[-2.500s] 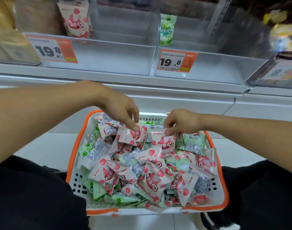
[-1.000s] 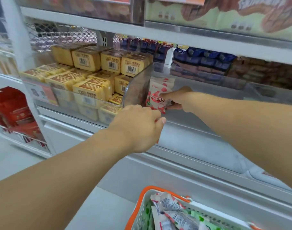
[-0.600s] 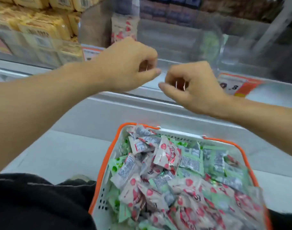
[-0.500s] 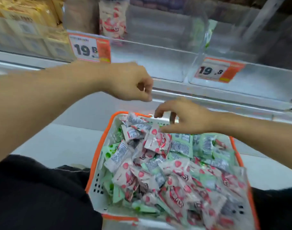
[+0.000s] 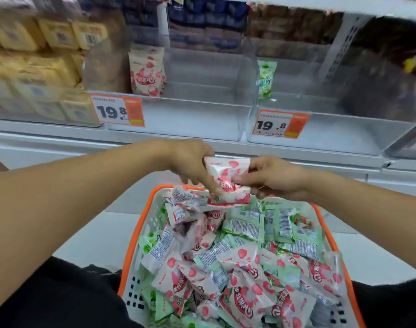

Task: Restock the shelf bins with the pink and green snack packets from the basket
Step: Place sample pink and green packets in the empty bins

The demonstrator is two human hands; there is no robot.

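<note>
Pink packet in both hands, tags (19.8)

Retail shop: shelf with clear bins, orange price tags, stacked packaged goods, shopping basket.

Pink packet between both hands above basket of mixed pink and green packets; two nearly empty bins.

The basket runs off the bottom edge, so its near rim is unseen, and the lower packets are buried under the heap. The yellow boxes at upper left are blurred, their labels unreadable. The left hand covers part of the held pink packet, possibly two stacked.
</note>
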